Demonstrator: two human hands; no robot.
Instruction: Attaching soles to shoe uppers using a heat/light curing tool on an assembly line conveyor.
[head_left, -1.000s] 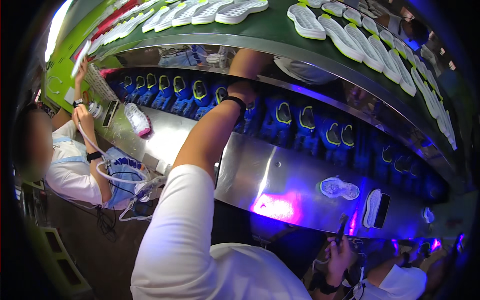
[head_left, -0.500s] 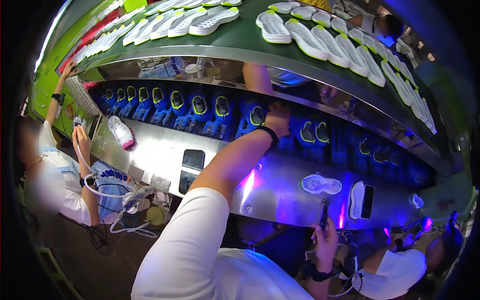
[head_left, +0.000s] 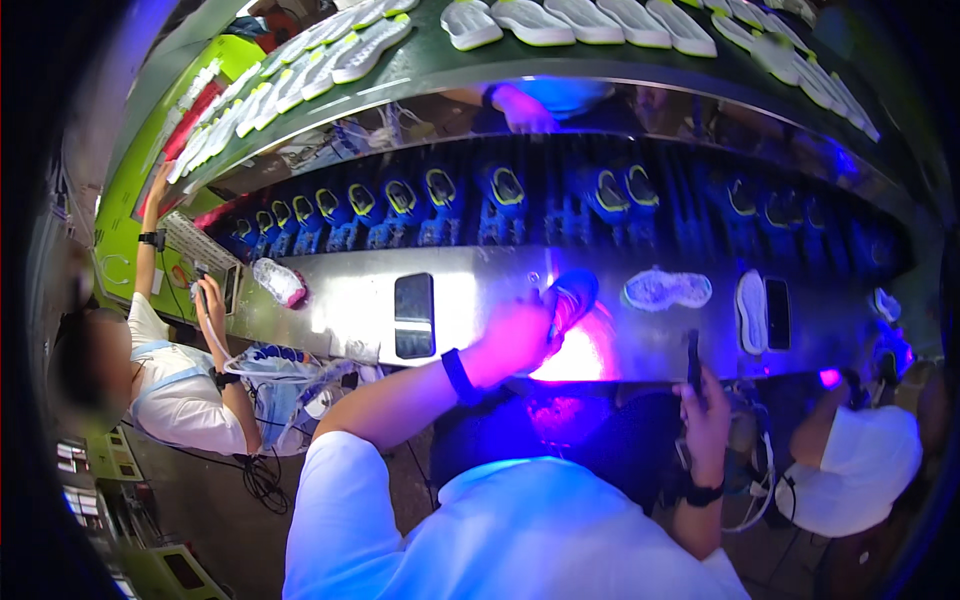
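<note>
My left hand (head_left: 515,335) is closed round a dark shoe upper (head_left: 573,299), held low over the steel bench under violet-pink light. My right hand (head_left: 706,415) grips a slim dark hand tool (head_left: 694,358) upright near the bench's front edge; its exact kind is unclear. A white sole (head_left: 667,290) lies on the bench just beyond that tool. Behind the bench stands a row of blue shoe uppers (head_left: 440,195) with yellow-green collars, in a dark recess.
Many white soles (head_left: 577,20) lie on the green upper belt (head_left: 430,62). A black phone (head_left: 414,316) rests on the steel bench (head_left: 350,280); another sole (head_left: 752,312) and phone (head_left: 777,314) lie to the right. Co-workers sit at left (head_left: 190,400) and right (head_left: 860,455).
My left hand has drawn back from the row of uppers to the front of the bench, bringing a shoe upper. The right hand still holds the tool; the view has shifted.
</note>
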